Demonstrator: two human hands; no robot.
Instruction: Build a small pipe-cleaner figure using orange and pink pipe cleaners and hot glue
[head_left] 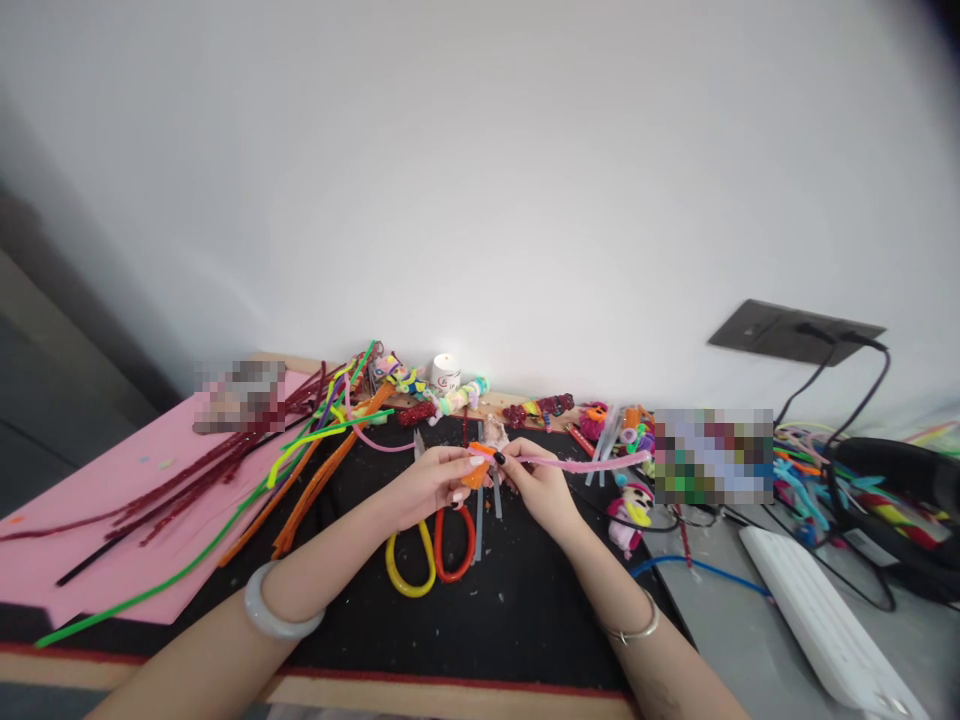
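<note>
Head view: left hand [435, 482] pinching orange piece [477, 468]; right hand [536, 480] clamped on pink pipe cleaner [592, 463], forearms converging.

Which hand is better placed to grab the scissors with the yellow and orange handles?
Probably the left hand: it sits directly above the yellow-and-orange-handled scissors, while the right hand pinches the long pink pipe cleaner.

Table [525, 640] — scissors [431, 555], pipe cleaners [315, 470]

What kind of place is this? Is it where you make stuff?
Probably a craft table at home or in a workshop. Loose pipe cleaners lie in a pile, scissors rest on the black mat, and both hands work a pink pipe cleaner.
</note>
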